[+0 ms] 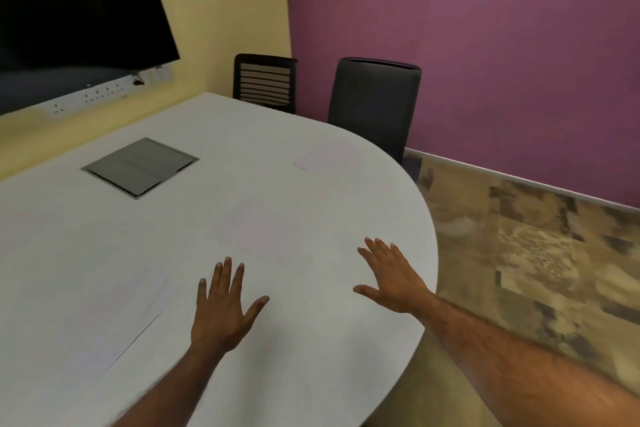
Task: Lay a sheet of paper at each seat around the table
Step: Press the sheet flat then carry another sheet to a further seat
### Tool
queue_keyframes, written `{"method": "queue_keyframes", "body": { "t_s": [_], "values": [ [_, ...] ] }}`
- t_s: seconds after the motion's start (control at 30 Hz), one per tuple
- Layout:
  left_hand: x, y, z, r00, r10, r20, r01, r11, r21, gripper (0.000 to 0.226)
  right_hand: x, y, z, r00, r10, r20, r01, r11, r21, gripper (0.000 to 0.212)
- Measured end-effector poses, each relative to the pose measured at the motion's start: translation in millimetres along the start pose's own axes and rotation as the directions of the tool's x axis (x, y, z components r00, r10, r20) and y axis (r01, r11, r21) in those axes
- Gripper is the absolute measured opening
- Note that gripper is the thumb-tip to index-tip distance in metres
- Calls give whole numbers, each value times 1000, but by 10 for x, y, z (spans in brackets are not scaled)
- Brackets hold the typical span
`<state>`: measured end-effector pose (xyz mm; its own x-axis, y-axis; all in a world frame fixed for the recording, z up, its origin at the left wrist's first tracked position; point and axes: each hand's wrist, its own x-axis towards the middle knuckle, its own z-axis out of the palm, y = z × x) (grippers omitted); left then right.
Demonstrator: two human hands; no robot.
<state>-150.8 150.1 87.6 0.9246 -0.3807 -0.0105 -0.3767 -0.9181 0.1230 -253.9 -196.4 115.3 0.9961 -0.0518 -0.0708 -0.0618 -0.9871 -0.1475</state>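
Note:
The white table [104, 253] has a rounded end on the right. A white sheet of paper [322, 158] lies near the far edge in front of the dark chair [374, 104]. Another faint sheet [280, 232] lies just beyond my hands. A third sheet [114, 322] lies at the near left, its edge showing as a thin dark line. My left hand [221, 308] is spread flat over the tabletop with straight fingers. My right hand [391, 274] is also spread flat near the rounded edge. Neither hand holds anything.
A grey cable hatch [140, 166] is set into the table. A slatted black chair [265, 83] stands in the corner. A dark screen [76, 3] and a socket strip [86, 97] are on the yellow wall. Patterned floor [536, 253] lies to the right.

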Motion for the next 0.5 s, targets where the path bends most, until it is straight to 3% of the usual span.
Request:
{"method": "queue_keyframes", "body": {
  "t_s": [0.5],
  "values": [
    [996, 117, 301, 966, -258, 6, 258, 964, -57, 109, 1973, 501, 21, 964, -251, 90, 251, 968, 12, 86]
  ]
}}
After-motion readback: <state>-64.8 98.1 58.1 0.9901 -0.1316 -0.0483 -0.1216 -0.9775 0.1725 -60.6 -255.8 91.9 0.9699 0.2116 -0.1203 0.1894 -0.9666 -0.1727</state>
